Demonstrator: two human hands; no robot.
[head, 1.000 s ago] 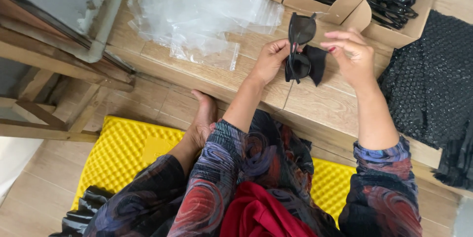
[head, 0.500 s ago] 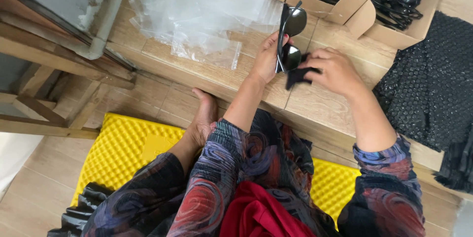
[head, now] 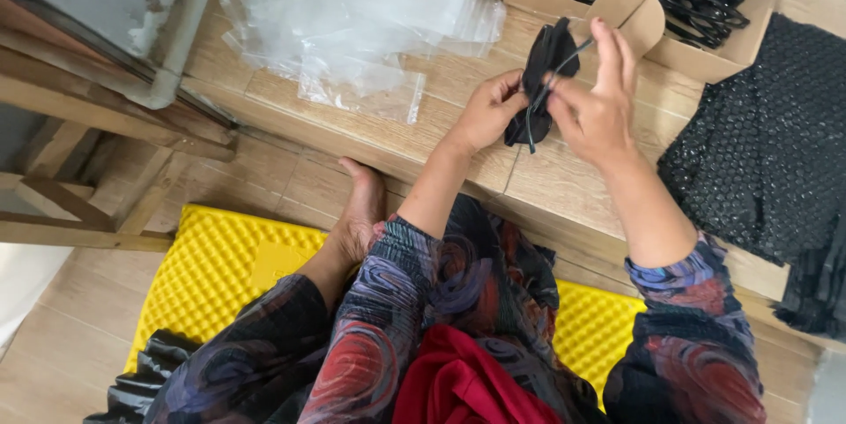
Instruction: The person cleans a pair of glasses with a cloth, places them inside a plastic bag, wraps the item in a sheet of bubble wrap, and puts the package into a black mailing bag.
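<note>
Black sunglasses (head: 539, 80) wrapped in black cloth (head: 548, 52), held above wooden surface (head: 441, 115). Left hand (head: 485, 114) grip clenched on lower part of bundle. Right hand (head: 592, 107) pinches thin dark arm of glasses between thumb and fingers. Clear plastic bags (head: 352, 18) heaped just left. Cardboard boxes (head: 617, 1) of dark glasses behind hands. Black bubble wrap (head: 767, 142) at right.
</note>
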